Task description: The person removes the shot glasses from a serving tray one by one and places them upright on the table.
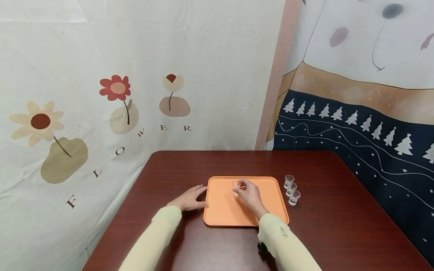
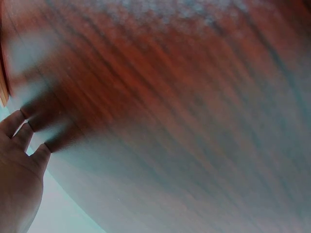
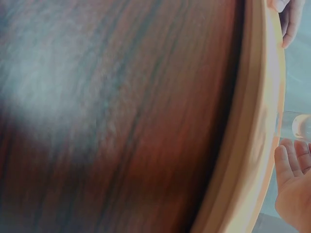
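A small clear shot glass (image 1: 235,184) stands on the orange tray (image 1: 223,214), in its upper middle part. My right hand (image 1: 250,195) reaches over the tray and pinches the glass, thumb and fingertips at its side; the hand partly hides it. In the right wrist view the glass (image 3: 302,126) shows just beyond the fingertips. My left hand (image 1: 191,198) lies at the tray's left edge with spread fingers, thumb and fingertips right at the rim. The left wrist view has this hand (image 2: 19,170) at its left border.
Three more shot glasses (image 1: 291,190) stand in a slanting row on the dark red wooden table (image 1: 325,210), just right of the tray. Behind the table hang a pale flower-printed cloth (image 1: 217,75) and a dark tree-printed cloth (image 1: 352,150).
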A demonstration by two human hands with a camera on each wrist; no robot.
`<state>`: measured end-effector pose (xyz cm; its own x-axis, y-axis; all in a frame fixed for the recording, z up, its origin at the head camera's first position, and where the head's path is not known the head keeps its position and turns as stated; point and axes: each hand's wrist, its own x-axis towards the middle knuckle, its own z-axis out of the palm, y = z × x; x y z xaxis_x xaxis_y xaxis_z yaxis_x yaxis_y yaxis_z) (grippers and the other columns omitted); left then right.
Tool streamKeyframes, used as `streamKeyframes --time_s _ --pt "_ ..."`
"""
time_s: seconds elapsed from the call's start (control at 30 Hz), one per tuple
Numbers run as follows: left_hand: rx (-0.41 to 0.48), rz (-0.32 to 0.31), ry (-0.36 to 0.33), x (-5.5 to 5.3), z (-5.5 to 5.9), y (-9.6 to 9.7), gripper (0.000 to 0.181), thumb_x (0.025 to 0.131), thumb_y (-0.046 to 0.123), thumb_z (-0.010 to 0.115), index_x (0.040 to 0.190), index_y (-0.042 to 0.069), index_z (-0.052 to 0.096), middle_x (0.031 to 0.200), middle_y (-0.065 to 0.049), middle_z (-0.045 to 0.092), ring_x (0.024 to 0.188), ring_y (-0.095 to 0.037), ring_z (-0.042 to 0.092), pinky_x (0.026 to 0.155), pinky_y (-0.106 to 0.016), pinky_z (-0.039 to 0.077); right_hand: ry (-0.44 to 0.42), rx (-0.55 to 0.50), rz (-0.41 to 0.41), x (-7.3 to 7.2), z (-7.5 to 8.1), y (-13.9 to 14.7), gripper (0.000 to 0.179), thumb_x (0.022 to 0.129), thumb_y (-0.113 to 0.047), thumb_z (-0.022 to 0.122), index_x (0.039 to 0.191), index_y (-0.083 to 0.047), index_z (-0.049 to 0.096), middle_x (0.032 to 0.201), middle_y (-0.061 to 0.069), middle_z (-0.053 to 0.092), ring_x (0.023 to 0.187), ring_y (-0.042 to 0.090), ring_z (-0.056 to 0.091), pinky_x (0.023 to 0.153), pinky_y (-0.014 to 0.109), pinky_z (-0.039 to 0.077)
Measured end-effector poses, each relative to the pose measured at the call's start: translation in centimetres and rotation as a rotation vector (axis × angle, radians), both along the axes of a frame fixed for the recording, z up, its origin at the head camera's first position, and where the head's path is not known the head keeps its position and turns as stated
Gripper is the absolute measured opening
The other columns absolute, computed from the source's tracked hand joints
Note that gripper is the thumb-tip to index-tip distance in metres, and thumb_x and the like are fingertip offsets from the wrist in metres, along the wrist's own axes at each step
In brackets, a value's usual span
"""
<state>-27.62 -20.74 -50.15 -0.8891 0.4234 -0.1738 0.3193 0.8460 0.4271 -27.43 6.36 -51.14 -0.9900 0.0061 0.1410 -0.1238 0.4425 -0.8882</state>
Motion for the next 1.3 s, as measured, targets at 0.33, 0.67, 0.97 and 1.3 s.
streamKeyframes --time_s 0.33,0.67,0.97,1.3 --pt "-0.001 -0.016 0.020 -0.2 -0.3 -0.1 0.080 0.087 0.051 0.067 0.152 0.012 0.042 0.154 -0.021 0.035 0.143 -0.038 0.031 0.111 -0.054 0.030 -0.003 -0.003 -0.005 0.4 0.8 1.6 0.035 0.088 -0.020 0.077 0.118 -0.003 0.067 0.104 0.008 0.070 0.095 0.024 0.067 0.075 0.034 0.055" --pt "0.003 -0.002 0.015 -0.3 -0.3 0.0 0.079 0.088 0.050 0.068 0.152 0.013 0.041 0.155 -0.020 0.034 0.143 -0.037 0.032 0.111 -0.053 0.031 0.036 -0.040 -0.039 0.7 0.5 4.5 0.033 0.085 -0.015 0.079 0.113 -0.001 0.069 0.098 0.008 0.071 0.091 0.022 0.069 0.073 0.030 0.054" --pt "0.002 0.004 0.009 -0.1 -0.1 0.1 0.079 0.087 0.050 0.068 0.152 0.014 0.041 0.155 -0.019 0.034 0.143 -0.036 0.031 0.111 -0.053 0.030 0.038 -0.063 -0.059 1.3 0.4 7.2 0.036 0.085 -0.011 0.078 0.116 0.004 0.067 0.097 0.011 0.070 0.089 0.023 0.069 0.070 0.025 0.053" --pt "0.004 0.000 0.005 0.1 -0.1 0.0 0.080 0.087 0.052 0.067 0.152 0.013 0.041 0.156 -0.019 0.034 0.143 -0.036 0.031 0.111 -0.053 0.030 0.025 -0.046 -0.098 2.2 0.6 9.4 0.036 0.085 -0.014 0.078 0.115 0.002 0.068 0.098 0.010 0.070 0.089 0.021 0.067 0.071 0.023 0.051"
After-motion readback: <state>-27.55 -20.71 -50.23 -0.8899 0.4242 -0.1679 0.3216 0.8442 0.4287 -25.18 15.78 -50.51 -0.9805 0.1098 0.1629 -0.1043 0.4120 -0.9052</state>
